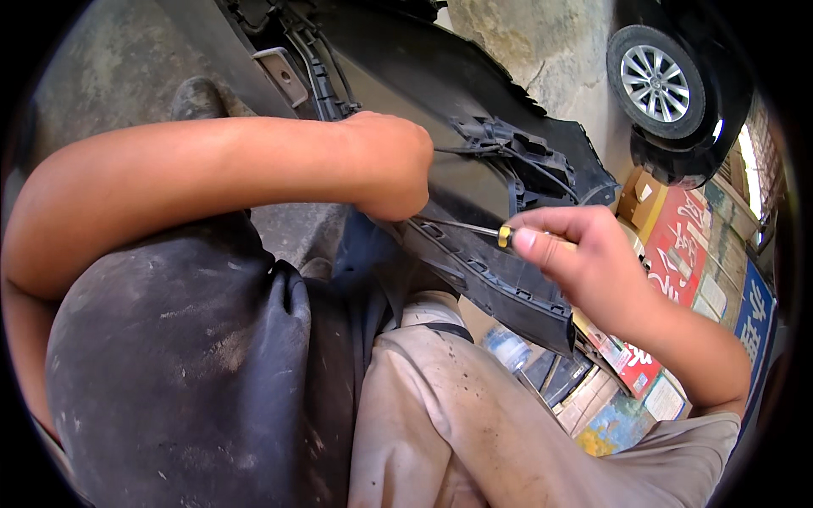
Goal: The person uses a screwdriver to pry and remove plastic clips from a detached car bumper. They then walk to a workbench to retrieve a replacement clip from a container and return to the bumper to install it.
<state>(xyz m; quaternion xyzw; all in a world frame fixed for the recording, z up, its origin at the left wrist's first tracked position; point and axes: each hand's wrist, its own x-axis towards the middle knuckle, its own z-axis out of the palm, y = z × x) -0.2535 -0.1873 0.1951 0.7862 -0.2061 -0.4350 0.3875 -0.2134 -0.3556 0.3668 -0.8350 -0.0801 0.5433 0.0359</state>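
Note:
My right hand [584, 258] is closed round the handle of a screwdriver [466, 225], whose metal shaft and yellow collar show beyond my thumb. The shaft points left toward the slotted edge of a large black car bumper [483, 275]; its tip lies beside my left hand, and I cannot tell whether it touches. My left hand [394, 165] is curled in a fist over the bumper, with its fingers hidden on the far side. Between the hands lies the bumper's inner side, with a black bracket [517, 157] and a thin cable on it.
My dark-covered knee [186, 356] and light trousers [440, 398] are close below the bumper. At the upper right stands a black car with a silver-spoked wheel [655, 83]. A cardboard box [641, 196] and red sign panels [682, 245] lie to the right.

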